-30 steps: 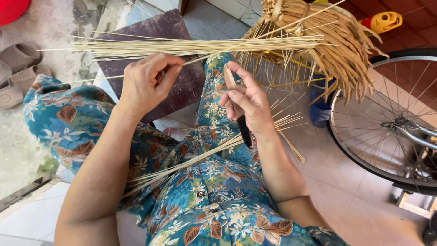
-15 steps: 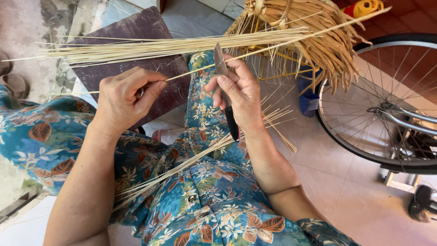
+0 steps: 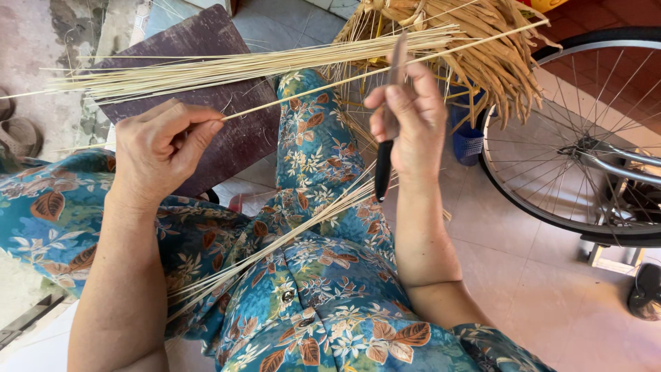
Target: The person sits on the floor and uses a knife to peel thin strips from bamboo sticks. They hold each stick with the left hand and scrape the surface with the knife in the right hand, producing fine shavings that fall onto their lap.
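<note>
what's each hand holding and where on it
Left hand pinches a thin bamboo strip at its near end. Right hand grips a knife around the upper handle, just below the blade.

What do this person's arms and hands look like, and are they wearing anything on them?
Both forearms are bare, with no sleeves, gloves, rings, watch or bracelets showing. The left hand and right hand have short, unpainted nails. The only clothing is a blue floral-print garment with brown leaves.

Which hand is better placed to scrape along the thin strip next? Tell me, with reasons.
The right hand, probably. It grips the dark-handled knife with its blade against the thin strip. The left hand pinches the strip's near end and seems suited only to steadying it.
</note>
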